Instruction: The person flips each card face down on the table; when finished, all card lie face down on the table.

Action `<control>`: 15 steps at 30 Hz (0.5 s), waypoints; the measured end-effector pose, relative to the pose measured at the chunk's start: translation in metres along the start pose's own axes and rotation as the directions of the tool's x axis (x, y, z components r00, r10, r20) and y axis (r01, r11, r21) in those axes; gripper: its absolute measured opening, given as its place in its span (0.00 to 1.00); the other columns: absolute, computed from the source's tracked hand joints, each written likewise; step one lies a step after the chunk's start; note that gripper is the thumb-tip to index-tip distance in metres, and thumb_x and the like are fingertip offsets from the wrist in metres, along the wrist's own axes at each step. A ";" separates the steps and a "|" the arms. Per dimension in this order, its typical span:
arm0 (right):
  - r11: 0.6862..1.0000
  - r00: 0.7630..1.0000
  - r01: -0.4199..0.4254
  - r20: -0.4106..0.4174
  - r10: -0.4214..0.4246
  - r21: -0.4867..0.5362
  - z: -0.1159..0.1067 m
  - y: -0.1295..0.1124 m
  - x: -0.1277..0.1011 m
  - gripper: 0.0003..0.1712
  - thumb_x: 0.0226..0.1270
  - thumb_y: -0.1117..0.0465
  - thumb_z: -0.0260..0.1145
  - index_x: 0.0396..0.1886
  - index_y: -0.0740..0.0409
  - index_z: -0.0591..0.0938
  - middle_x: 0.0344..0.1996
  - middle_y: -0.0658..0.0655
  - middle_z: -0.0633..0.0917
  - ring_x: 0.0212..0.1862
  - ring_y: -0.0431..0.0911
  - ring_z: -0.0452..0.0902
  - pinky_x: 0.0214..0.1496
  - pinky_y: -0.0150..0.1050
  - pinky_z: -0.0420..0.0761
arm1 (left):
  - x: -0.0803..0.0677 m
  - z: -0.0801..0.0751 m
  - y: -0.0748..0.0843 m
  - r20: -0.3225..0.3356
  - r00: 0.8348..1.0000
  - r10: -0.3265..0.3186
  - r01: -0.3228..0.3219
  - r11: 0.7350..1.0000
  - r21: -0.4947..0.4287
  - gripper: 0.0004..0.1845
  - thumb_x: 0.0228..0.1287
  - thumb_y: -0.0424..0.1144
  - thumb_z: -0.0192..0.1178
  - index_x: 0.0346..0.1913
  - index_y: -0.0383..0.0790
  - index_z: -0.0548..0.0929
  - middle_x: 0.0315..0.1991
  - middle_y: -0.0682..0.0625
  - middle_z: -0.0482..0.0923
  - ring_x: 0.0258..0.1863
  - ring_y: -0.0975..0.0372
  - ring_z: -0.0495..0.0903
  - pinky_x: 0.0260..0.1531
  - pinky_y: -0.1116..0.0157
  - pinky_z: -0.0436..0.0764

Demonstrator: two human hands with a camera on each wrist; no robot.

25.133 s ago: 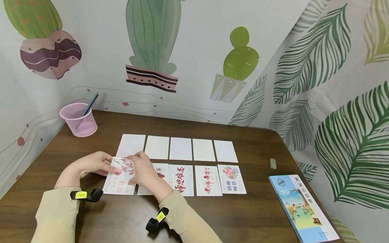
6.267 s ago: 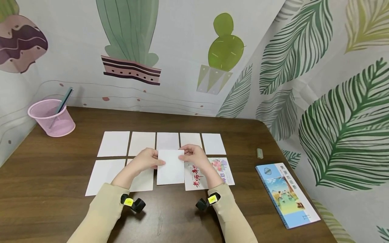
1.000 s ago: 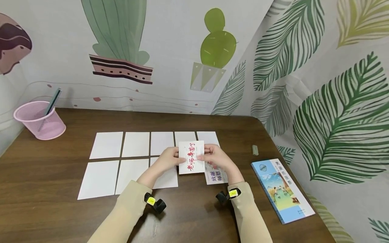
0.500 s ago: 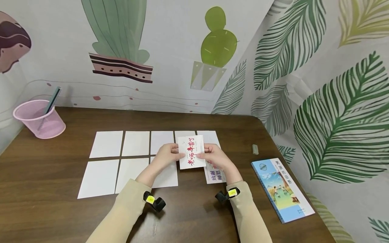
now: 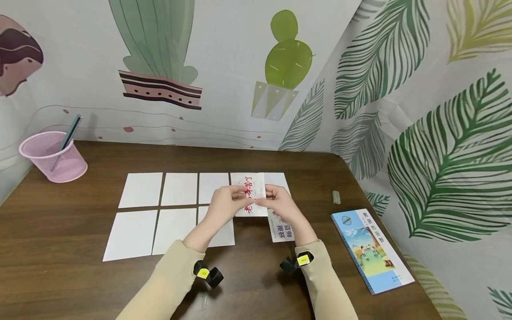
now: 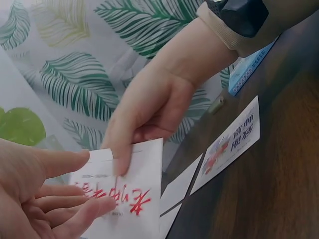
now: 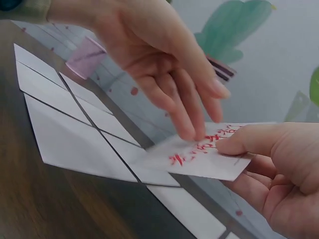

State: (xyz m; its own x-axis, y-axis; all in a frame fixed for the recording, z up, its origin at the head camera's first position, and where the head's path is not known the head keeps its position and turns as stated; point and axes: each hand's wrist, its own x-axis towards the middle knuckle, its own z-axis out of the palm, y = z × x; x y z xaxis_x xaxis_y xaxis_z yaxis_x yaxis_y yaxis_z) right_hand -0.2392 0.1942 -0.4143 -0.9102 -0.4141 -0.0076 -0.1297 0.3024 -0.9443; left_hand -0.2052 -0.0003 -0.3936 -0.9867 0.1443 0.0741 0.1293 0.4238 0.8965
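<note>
Fingers [image 7: 199, 117] of the left hand [image 5: 224, 205] are loosely spread, their tips touching the printed face of the red-lettered card [image 5: 250, 191], while the right hand [image 5: 280, 205] pinches the card's right edge between thumb and fingers. That card is held off the bench [image 5: 80, 275], above the gap between the two rows of cards and tipped toward flat. Half a second ago it stood more upright with its whole face to the head camera; now it has tilted back and risen a little toward the far row, so the lower part of its lettering is covered by the hands. Against the frame of 6.3 s ago, when a blank card was being held in the middle, three blank cards [image 5: 168, 226] now lie face down in the near row.

Red brush lettering on the held card is partly hidden and cannot be read in full. On the flower card [image 5: 283, 229] lying beside the right wrist, blue characters read 致谢师恩. A blue book [image 5: 370, 249] at the right bench edge has a title too small to read. A pink mesh cup [image 5: 54, 155] stands at far left
</note>
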 end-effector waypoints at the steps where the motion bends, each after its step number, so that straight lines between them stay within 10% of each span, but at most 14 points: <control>1: 1.000 1.000 0.018 0.003 -0.018 0.001 0.002 -0.002 0.000 0.21 0.63 0.69 0.65 0.56 0.72 0.78 0.45 0.69 0.86 0.36 0.40 0.82 0.35 0.30 0.81 | -0.001 0.000 0.001 -0.006 1.000 0.002 -0.002 1.000 -0.002 0.24 0.58 0.40 0.70 0.56 0.30 0.82 0.46 0.38 0.86 0.47 0.50 0.86 0.46 0.57 0.85; 5: 0.998 0.998 0.063 0.013 -0.063 -0.010 0.012 -0.009 -0.001 0.26 0.61 0.71 0.65 0.60 0.73 0.75 0.52 0.72 0.82 0.49 0.51 0.84 0.50 0.37 0.83 | -0.002 0.001 0.004 -0.022 1.000 0.008 -0.008 1.000 -0.009 0.27 0.58 0.43 0.70 0.57 0.29 0.80 0.48 0.37 0.85 0.48 0.50 0.86 0.45 0.57 0.85; 15: 0.991 0.995 0.074 0.081 -0.066 -0.107 0.021 -0.023 -0.005 0.39 0.56 0.67 0.74 0.67 0.67 0.71 0.60 0.65 0.79 0.56 0.55 0.81 0.53 0.40 0.83 | -0.001 -0.001 -0.002 -0.118 0.993 -0.023 0.013 0.996 -0.084 0.25 0.56 0.44 0.71 0.53 0.31 0.84 0.41 0.39 0.87 0.43 0.52 0.87 0.42 0.55 0.85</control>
State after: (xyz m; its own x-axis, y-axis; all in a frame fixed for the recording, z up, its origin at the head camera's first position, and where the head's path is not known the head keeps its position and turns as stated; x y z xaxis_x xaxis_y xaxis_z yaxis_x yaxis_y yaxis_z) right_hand -0.2229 0.1714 -0.3992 -0.8650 -0.5009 0.0278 -0.2380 0.3611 -0.9016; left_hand -0.2044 -0.0021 -0.3947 -0.9941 0.0278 0.1050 0.1081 0.3489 0.9309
